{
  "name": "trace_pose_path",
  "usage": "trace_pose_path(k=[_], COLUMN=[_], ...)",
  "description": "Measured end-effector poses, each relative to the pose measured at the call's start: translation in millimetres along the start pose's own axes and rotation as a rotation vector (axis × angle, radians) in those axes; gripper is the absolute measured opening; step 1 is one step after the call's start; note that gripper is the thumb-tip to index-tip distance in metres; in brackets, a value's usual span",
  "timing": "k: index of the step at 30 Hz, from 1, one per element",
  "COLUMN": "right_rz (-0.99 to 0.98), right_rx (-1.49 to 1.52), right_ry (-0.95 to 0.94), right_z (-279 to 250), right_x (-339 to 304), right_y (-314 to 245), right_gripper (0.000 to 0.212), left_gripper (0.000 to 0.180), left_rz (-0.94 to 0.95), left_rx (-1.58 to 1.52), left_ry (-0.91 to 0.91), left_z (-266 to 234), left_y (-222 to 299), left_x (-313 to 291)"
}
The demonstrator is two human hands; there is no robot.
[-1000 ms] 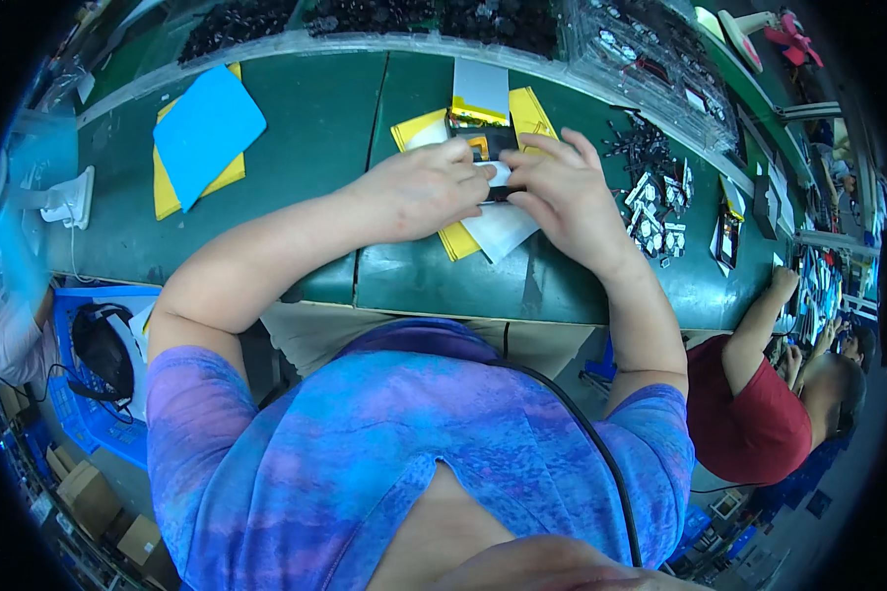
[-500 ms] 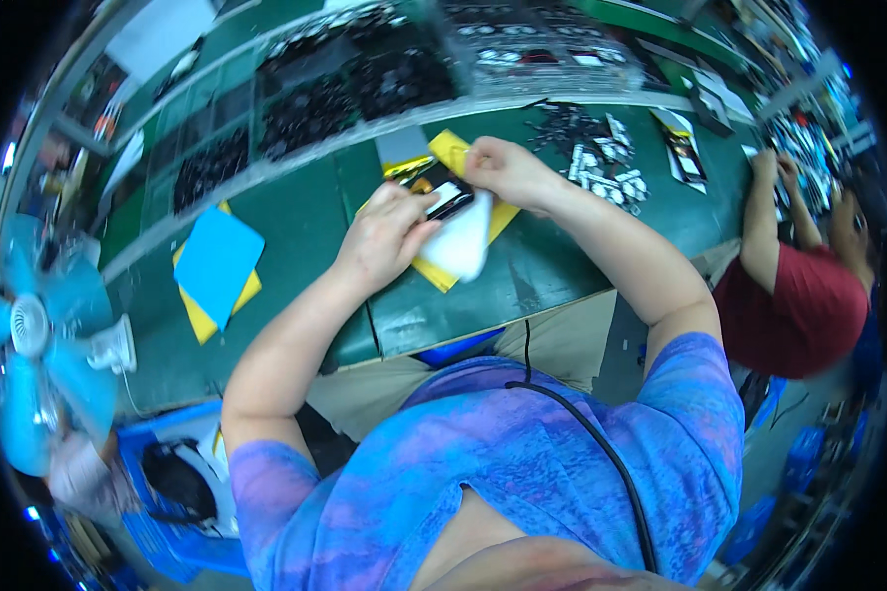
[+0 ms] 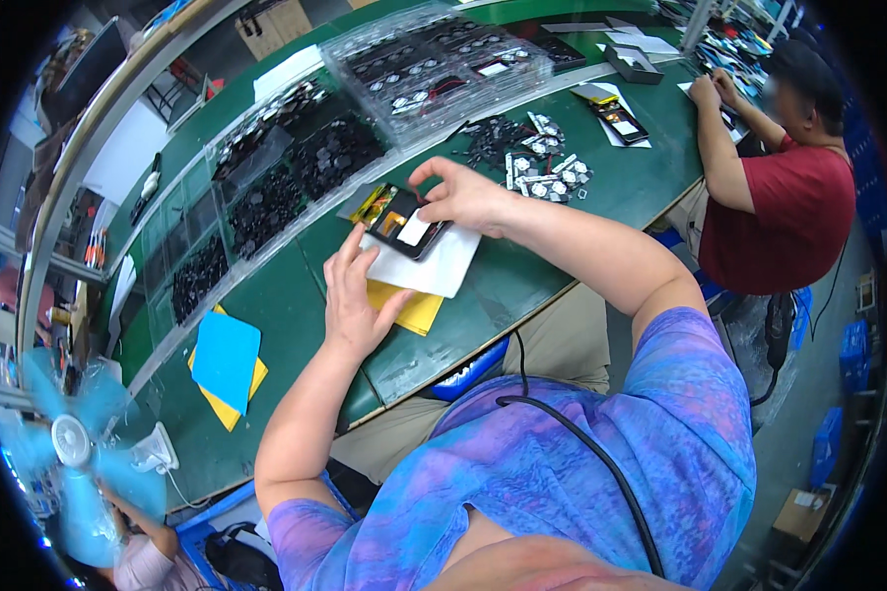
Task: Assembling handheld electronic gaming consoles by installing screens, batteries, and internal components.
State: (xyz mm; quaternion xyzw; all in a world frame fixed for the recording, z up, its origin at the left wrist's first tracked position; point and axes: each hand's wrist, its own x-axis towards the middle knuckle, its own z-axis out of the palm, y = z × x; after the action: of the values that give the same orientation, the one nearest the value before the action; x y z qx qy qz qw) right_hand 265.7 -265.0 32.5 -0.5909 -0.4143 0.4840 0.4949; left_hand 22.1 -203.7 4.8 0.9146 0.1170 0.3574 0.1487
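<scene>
A black device housing [image 3: 400,225] with a white label and yellow-orange film parts lies tilted on a white sheet [image 3: 429,270]. Under that sheet, a yellow sheet [image 3: 412,308] sticks out toward me. My left hand [image 3: 353,297] is at the housing's near left side, its fingers spread and its fingertips close to the edge. From the right, my right hand [image 3: 463,200] reaches over the housing's upper right corner. Its thumb is by the white label and its index finger is bent, with a gap between them. Whether a tiny part is there, I cannot tell.
A blue sheet on a yellow one [image 3: 228,362] lies left, near a turning fan [image 3: 71,440]. Behind are trays of black parts [image 3: 340,156] and clear trays [image 3: 434,69]. Loose white parts [image 3: 550,179] and another device [image 3: 618,120] lie right, near a co-worker [image 3: 774,187].
My view has shifted. My right hand has let go of the yellow sheet's edge and is now over the housing. The left hand has loosened from the housing, its fingers spreading.
</scene>
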Motion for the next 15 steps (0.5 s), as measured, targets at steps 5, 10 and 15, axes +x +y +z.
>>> trace_pose_path(k=[5, 10, 15], right_rz=[-0.107, -0.247, -0.252], right_rx=[0.076, 0.028, -0.078], right_ry=[0.16, 0.405, 0.69], right_z=[-92.2, -213.4, -332.6], right_x=[-30.6, -56.0, -74.1], right_y=[-19.9, -25.4, -5.3], right_gripper=[0.05, 0.055, 0.057], left_gripper=[0.065, 0.052, 0.038], left_rz=[-0.017, 0.003, 0.043], left_rx=[0.09, 0.124, 0.177], left_ry=[-0.205, -0.333, -0.335], left_z=[2.0, 5.2, 5.1], left_y=[4.0, 4.3, 7.9], left_x=[-0.1, 2.7, 5.6])
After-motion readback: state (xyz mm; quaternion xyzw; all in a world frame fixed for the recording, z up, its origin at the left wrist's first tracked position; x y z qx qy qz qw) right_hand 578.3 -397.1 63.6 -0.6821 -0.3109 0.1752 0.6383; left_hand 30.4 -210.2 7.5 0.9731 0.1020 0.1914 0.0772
